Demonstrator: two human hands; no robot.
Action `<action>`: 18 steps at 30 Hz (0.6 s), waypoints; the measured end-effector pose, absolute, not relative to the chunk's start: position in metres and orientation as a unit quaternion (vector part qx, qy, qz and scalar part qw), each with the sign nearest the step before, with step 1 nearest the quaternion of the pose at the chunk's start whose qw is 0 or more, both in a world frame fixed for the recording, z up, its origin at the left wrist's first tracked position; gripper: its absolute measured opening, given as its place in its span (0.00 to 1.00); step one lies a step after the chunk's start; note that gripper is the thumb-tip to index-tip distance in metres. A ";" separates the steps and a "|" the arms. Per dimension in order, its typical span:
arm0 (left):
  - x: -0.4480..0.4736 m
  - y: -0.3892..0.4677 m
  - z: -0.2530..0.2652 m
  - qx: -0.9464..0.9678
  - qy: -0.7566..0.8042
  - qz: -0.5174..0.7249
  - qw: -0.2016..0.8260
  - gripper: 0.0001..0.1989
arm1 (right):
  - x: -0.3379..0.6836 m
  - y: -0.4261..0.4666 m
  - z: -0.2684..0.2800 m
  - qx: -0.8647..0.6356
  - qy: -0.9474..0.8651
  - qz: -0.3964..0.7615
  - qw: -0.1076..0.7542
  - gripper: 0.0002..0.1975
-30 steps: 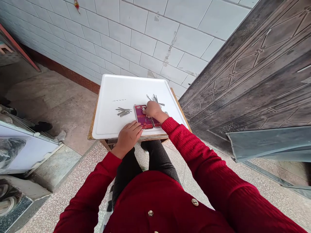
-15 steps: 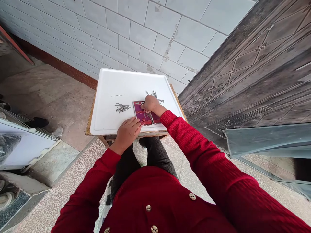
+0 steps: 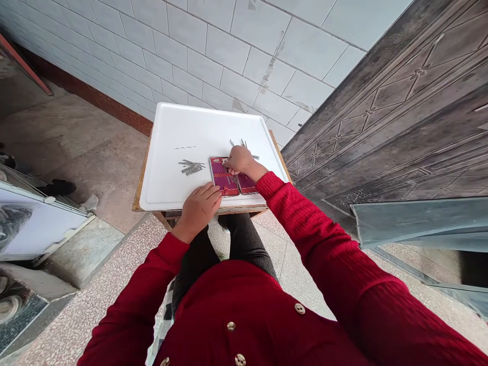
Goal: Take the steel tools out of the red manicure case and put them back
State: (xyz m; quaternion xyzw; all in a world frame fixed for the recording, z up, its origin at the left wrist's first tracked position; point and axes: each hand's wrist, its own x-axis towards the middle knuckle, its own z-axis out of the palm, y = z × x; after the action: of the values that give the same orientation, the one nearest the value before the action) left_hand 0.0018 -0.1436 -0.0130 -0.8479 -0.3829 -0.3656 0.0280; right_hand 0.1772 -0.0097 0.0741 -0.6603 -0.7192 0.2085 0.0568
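Note:
An open case with a purple lining and red edges lies near the front of a white board. My left hand rests with outstretched fingers at the case's lower left corner. Over the case's upper middle, my right hand is closed in a pinch; what its fingers hold, if anything, is hidden. Loose thin metal pieces show below those fingers. To the left of the case is a pile of small grey metal pieces. More slim metal tools lie behind my right hand, partly covered.
A thin metal strip lies alone on the board's left part. The board sits on a wooden table. Behind it rises a tiled wall, and a patterned metal door stands to the right.
My right hand has shifted slightly within the case area and stays pinched. My left hand keeps its place at the corner. The whole view has moved a little.

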 end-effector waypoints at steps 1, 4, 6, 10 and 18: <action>0.002 -0.144 -0.013 -0.848 -0.384 -0.365 0.023 0.11 | 0.177 -0.014 0.074 -0.668 -0.712 0.215 0.032 0.11; 0.002 -0.144 -0.013 -0.847 -0.386 -0.367 0.009 0.11 | 0.175 -0.024 0.076 -0.671 -0.714 0.196 -0.022 0.11; 0.002 -0.144 -0.014 -0.846 -0.386 -0.368 0.004 0.12 | 0.171 -0.027 0.079 -0.666 -0.728 0.156 -0.044 0.09; 0.002 -0.144 -0.015 -0.845 -0.387 -0.368 0.009 0.12 | 0.163 -0.030 0.084 -0.658 -0.745 0.085 -0.070 0.09; 0.003 -0.145 -0.014 -0.846 -0.388 -0.366 0.006 0.12 | 0.160 -0.031 0.081 -0.667 -0.736 0.102 -0.051 0.07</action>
State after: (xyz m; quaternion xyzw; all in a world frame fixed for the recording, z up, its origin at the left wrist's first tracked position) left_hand 0.0029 -0.1445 -0.0138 -0.8461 -0.3879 -0.3656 0.0061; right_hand 0.1597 -0.0309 0.0814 -0.6673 -0.7360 0.1019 -0.0512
